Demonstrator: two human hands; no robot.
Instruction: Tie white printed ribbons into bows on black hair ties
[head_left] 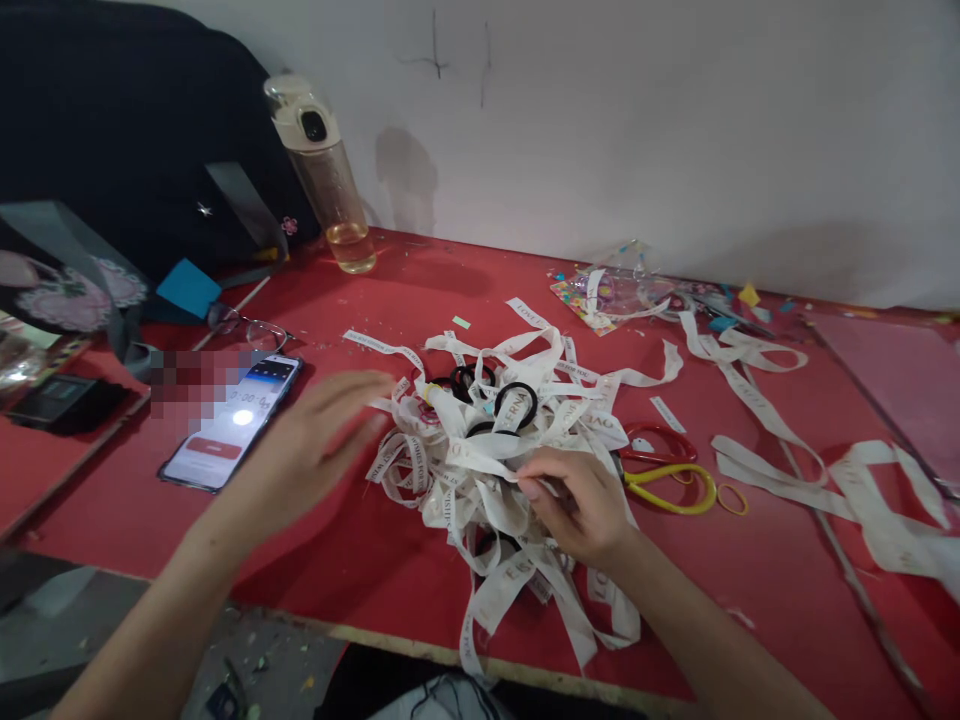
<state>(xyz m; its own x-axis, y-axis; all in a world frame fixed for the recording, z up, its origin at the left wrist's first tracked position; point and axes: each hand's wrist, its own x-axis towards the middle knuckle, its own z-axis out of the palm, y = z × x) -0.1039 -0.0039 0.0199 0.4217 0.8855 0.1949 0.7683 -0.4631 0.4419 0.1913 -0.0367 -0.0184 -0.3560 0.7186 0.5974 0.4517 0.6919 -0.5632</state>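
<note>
A heap of white printed ribbon (465,455) lies on the red table, with black hair ties (517,405) among its loops. My right hand (581,500) is at the heap's right side, thumb and forefinger pinched on a strip of white ribbon. My left hand (322,430) hovers at the heap's left edge, slightly blurred. Its fingers are stretched out and a gap shows between them; I see nothing held in it. Just right of the heap lie scissors with one red and one yellow handle (671,490), their blades hidden under the ribbon.
A phone (232,425) showing a timer lies left, near eyeglasses (251,325). Behind stand a water bottle (330,190) and a dark bag (127,130). Loose ribbon (772,410) and a clear plastic packet (611,285) lie right. The table's front edge (360,635) is close.
</note>
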